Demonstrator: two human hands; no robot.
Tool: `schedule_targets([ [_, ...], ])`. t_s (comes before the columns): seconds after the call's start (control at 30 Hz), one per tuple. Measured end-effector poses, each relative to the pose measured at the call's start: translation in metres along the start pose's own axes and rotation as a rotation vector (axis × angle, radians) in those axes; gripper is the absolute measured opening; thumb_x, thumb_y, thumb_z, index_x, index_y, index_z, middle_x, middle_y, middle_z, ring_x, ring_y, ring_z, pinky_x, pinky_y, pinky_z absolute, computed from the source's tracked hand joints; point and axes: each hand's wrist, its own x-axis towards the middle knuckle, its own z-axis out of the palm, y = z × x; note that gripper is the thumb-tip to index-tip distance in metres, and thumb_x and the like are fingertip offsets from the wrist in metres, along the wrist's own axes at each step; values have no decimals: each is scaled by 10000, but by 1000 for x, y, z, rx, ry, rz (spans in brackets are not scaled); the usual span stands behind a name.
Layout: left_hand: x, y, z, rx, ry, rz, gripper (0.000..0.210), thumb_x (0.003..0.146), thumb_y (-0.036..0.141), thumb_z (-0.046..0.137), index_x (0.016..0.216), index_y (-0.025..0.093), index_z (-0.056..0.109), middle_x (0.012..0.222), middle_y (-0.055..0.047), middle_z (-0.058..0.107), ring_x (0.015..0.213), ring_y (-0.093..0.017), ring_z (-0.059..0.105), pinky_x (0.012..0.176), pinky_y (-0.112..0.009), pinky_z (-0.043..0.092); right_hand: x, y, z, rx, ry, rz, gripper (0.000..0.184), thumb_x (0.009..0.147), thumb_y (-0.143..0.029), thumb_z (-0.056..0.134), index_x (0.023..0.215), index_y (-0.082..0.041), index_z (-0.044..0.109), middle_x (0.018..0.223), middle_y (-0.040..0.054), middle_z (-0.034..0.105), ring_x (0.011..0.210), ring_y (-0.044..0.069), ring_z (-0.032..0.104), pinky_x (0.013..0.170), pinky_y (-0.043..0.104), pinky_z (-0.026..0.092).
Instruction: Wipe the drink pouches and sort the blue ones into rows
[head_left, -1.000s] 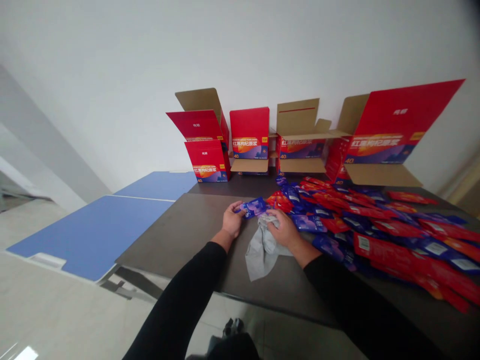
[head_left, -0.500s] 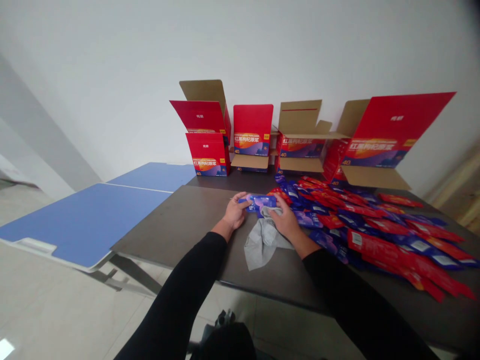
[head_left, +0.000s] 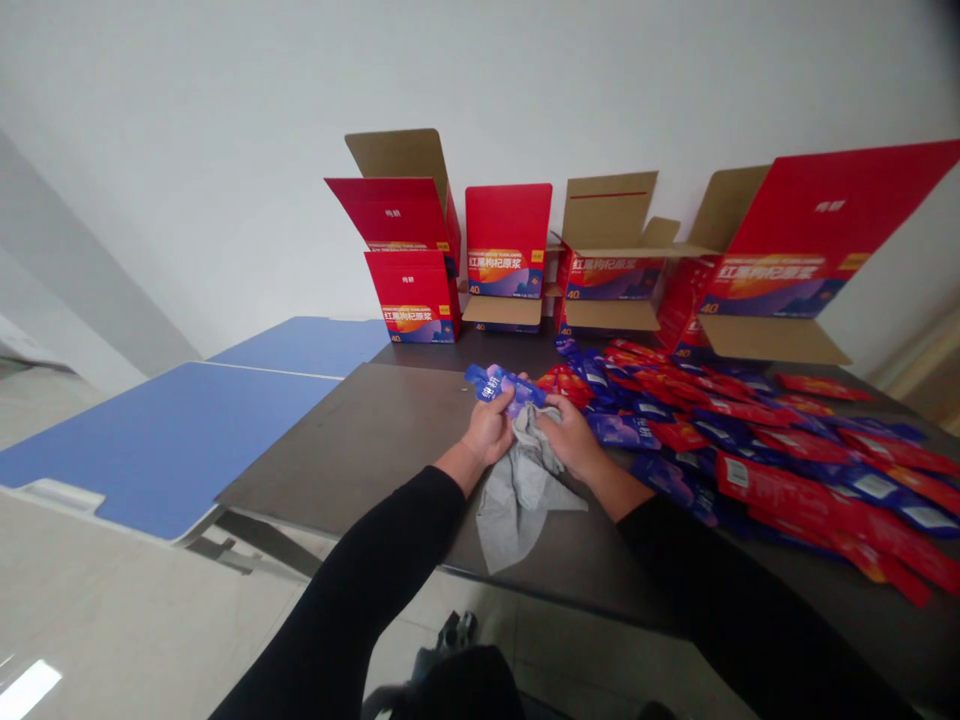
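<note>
The dark table (head_left: 345,450) bears red cartons (head_left: 412,295) — and heaped red-and-blue sachets (head_left: 780,440).

Head-worn view, forward and downward

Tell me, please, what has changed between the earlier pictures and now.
The left hand has moved rightward along the blue pouch, nearer the right hand; the pouch's left end now sits higher in view. The right hand keeps the grey cloth; boxes and pouch pile stayed put.
</note>
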Motion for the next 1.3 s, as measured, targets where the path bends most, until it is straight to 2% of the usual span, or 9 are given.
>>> schedule_targets([
  [0.13,2,11,1,-76,55,24,350,886,158,537,1223,232,594,1161,-63,696,1033,-192,674,959,-374,506,0,5,0,-28,-31,24,353,768,-457,651,1016,-218,575,940,29,670,866,200,635,797,345,507],
  [0.27,7,21,-6,-89,128,-81,336,872,214,494,1188,229,607,943,-56,698,837,-191,688,873,-419,539,12,10,-19,-105,113,19,203,796,-395,568,906,-233,514,814,-9,579,760,181,571,708,322,483],
  [0.37,7,23,-9,-83,65,-252,301,895,381,463,1023,179,645,825,-74,666,721,-205,664,790,-453,557,17,5,-37,-245,196,-189,68,812,-265,444,866,-240,478,771,-4,533,741,190,539,717,347,488],
  [0.47,5,21,-9,-53,-10,-353,429,901,510,431,949,152,662,824,-103,672,705,-224,661,718,-431,564,9,-8,-44,-445,203,-581,141,775,-180,468,905,-221,505,877,56,550,860,232,558,813,416,509],
  [0.57,5,20,-9,-52,-61,-395,446,936,492,417,1010,139,679,825,-101,687,693,-211,665,682,-364,558,-4,-18,-33,-575,-14,-865,284,819,-137,510,1094,-182,570,1098,130,587,1067,264,572,941,453,505],
  [0.67,4,20,-10,-67,-110,-483,515,965,529,402,1081,110,678,849,-118,701,686,-198,669,634,-301,535,-14,-19,-16,-697,-365,-974,365,904,-136,501,1248,-211,598,1243,108,623,1174,237,565,1012,427,488],
  [0.8,1,18,-11,-66,-167,-602,602,966,587,391,1164,83,654,874,-133,710,637,-175,655,564,-262,497,-14,-11,-3,-768,-499,-974,386,925,-131,502,1261,-247,652,1273,55,669,1189,223,561,1030,430,470],
  [1.1,-3,10,-11,-57,-177,-655,379,959,470,526,862,130,662,665,-39,645,598,-129,631,670,-234,510,-6,-10,-10,-735,-213,-840,416,910,-105,446,1233,-207,688,1267,81,673,1096,256,582,992,454,489],
  [1.3,-7,6,-13,183,-253,-654,345,913,459,618,1033,143,689,825,-80,724,759,-188,703,775,-296,533,0,-8,-16,-764,-47,-724,472,858,-77,440,1247,-210,672,1272,92,650,1123,270,572,1023,496,461],
])
